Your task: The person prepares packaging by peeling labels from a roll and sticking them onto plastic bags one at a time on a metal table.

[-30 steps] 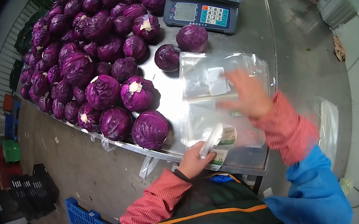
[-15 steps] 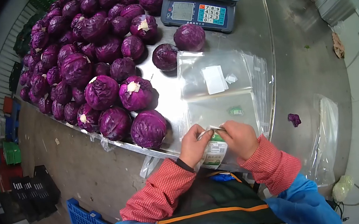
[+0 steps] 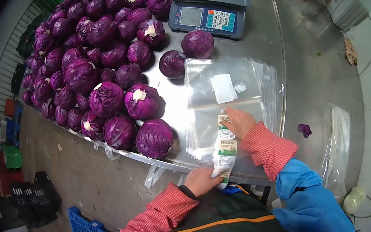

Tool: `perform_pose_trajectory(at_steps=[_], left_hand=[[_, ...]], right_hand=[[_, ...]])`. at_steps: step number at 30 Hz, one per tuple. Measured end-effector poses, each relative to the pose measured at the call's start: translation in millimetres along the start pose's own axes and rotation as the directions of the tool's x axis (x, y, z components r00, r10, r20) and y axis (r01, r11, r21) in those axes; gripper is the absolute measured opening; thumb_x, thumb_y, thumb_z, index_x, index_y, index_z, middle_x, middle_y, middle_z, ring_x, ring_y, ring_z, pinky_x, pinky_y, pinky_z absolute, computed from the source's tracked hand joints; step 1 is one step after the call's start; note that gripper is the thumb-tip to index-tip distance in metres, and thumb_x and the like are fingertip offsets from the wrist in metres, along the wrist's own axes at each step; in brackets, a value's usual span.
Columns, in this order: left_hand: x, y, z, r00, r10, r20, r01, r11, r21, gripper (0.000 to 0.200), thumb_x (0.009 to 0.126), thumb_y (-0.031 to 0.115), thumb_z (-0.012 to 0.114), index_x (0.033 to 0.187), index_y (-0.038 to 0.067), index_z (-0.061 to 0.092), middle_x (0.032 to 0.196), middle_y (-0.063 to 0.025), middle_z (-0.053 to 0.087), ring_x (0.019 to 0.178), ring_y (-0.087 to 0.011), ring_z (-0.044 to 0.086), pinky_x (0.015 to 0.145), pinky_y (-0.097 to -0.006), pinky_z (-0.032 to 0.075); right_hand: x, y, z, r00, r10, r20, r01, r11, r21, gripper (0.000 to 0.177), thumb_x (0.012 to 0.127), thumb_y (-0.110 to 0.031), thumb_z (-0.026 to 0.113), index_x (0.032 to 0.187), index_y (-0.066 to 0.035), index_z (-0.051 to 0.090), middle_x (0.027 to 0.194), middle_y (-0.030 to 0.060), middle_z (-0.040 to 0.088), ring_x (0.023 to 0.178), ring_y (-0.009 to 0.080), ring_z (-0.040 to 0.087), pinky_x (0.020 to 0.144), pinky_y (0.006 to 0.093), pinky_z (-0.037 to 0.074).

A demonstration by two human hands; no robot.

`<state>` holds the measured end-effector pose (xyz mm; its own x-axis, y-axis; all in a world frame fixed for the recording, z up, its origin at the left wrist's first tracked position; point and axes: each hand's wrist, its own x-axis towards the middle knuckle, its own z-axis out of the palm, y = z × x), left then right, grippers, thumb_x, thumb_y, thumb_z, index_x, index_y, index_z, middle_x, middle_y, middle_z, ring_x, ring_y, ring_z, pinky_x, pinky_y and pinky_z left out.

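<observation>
As both hands are engaged on one long white-and-green printed paper label strip [image 3: 226, 154], that item is reported first: it runs over the near end of a stack of clear, flat plastic bags [image 3: 199, 79] on the grey sheet-metal table [image 3: 257, 21]. The grip of the left hand [image 3: 201, 181] is closed on its lower part by the table's near edge; the grip of the right hand [image 3: 240, 123] pinches its upper end above the bags, though whether that end touches the plastic cannot be told. In judgement, the strip should be kept lightly taut and in line, with fingertips bearing on its margins, so that the labels neither crease nor tear. The short tail below the left hand should be kept from folding against the dark apron with orange trim [image 3: 221, 211]. Regarding edges, the table's right side runs just beyond the bags, leaving the right forearm to pass across the near corner. To the left, a large round purple cabbage [image 3: 154, 139] sits near the front edge, with a band of bright steel between it and the bags. Loose white paper slips [image 3: 223, 88] lie ahead of the right hand and would probably shift if brushed.
</observation>
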<state>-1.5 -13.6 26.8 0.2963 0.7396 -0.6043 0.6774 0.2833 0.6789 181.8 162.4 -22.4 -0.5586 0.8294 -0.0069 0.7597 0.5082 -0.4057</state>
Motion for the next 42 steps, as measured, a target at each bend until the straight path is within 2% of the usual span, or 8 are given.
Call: perform_pose_trajectory(at_steps=[10,17,24,30,33,35,38,42], left_hand=[[-3,2,-14,0.868,0.44,-0.231,-0.401,0.895,0.195,0.023,0.081,0.021,0.071,0.098,0.007,0.07,0.098,-0.013,0.062,0.092,-0.0343,0.061,0.081,-0.0428,0.05],[18,-6,-8,0.794,0.56,-0.238,-0.523,0.828,0.202,0.027,0.071,0.011,0.073,0.097,0.005,0.066,0.098,-0.0096,0.059,0.093,-0.0315,0.057,0.082,-0.0418,0.049],[32,11,-12,0.65,0.686,-0.326,-0.63,0.727,0.273,0.032,0.066,0.006,0.075,0.097,0.003,0.066,0.113,-0.013,0.06,0.11,-0.0349,0.057,0.093,-0.0424,0.049],[42,-11,-2,0.778,0.534,-0.329,-0.521,0.843,0.136,0.033,0.076,0.012,0.076,0.107,0.003,0.069,0.119,-0.0149,0.061,0.117,-0.0346,0.056,0.098,-0.0406,0.047],[44,-17,-6,0.867,0.343,-0.361,-0.403,0.91,-0.102,0.032,0.083,0.018,0.074,0.111,0.003,0.069,0.12,-0.014,0.064,0.115,-0.0302,0.059,0.095,-0.0369,0.048],[51,-33,0,0.865,0.282,-0.415,-0.401,0.886,-0.234,0.029,0.086,0.024,0.073,0.105,0.003,0.071,0.1,-0.0139,0.066,0.097,-0.0358,0.064,0.088,-0.0397,0.051],[41,-23,-19,0.994,-0.022,-0.112,-0.053,0.779,-0.625,0.034,0.086,0.027,0.073,0.107,0.001,0.071,0.102,-0.0154,0.066,0.098,-0.0328,0.064,0.09,-0.0391,0.051],[40,-12,-24,0.826,0.281,-0.488,-0.344,0.938,-0.041,0.037,0.088,0.022,0.072,0.118,0.001,0.064,0.102,-0.0142,0.069,0.094,-0.0234,0.066,0.086,-0.0321,0.051]], right_hand=[[-10,-15,-31,0.975,0.203,0.088,-0.183,0.964,-0.191,0.064,0.076,-0.044,0.08,0.119,-0.005,0.052,0.101,0.0191,0.057,0.082,0.0366,0.067,0.065,0.0441,0.057],[-66,3,-19,0.982,-0.126,0.144,0.127,0.992,-0.001,0.033,0.079,-0.034,0.075,0.09,-0.006,0.06,0.092,0.0127,0.058,0.085,0.0343,0.061,0.074,0.0442,0.048],[-25,-3,-21,0.956,0.004,0.294,-0.12,0.918,0.379,0.017,0.086,-0.025,0.066,0.087,-0.009,0.064,0.086,0.0115,0.065,0.084,0.0342,0.064,0.074,0.0464,0.05],[79,8,-108,0.978,-0.168,-0.126,0.121,0.943,-0.311,0.027,0.083,-0.026,0.07,0.105,-0.011,0.068,0.097,0.0123,0.065,0.093,0.0364,0.061,0.079,0.0467,0.048],[66,-22,-143,0.916,-0.213,-0.34,0.112,0.949,-0.295,0.037,0.081,-0.027,0.072,0.111,-0.008,0.064,0.106,0.0118,0.061,0.097,0.0349,0.058,0.082,0.0428,0.047],[31,-21,-120,0.975,-0.185,-0.125,0.207,0.959,0.195,0.042,0.08,-0.026,0.074,0.114,-0.006,0.06,0.112,0.0133,0.057,0.101,0.0316,0.057,0.085,0.0407,0.046],[-15,-45,-106,0.974,-0.135,0.182,0.0,0.804,0.595,0.036,0.081,-0.018,0.074,0.112,-0.004,0.062,0.103,0.0121,0.061,0.094,0.0239,0.061,0.08,0.036,0.049],[-39,-40,-67,0.983,0.025,0.184,-0.145,0.719,0.68,0.025,0.085,-0.015,0.071,0.105,-0.002,0.064,0.089,0.0141,0.064,0.077,0.0224,0.064,0.07,0.035,0.051]])
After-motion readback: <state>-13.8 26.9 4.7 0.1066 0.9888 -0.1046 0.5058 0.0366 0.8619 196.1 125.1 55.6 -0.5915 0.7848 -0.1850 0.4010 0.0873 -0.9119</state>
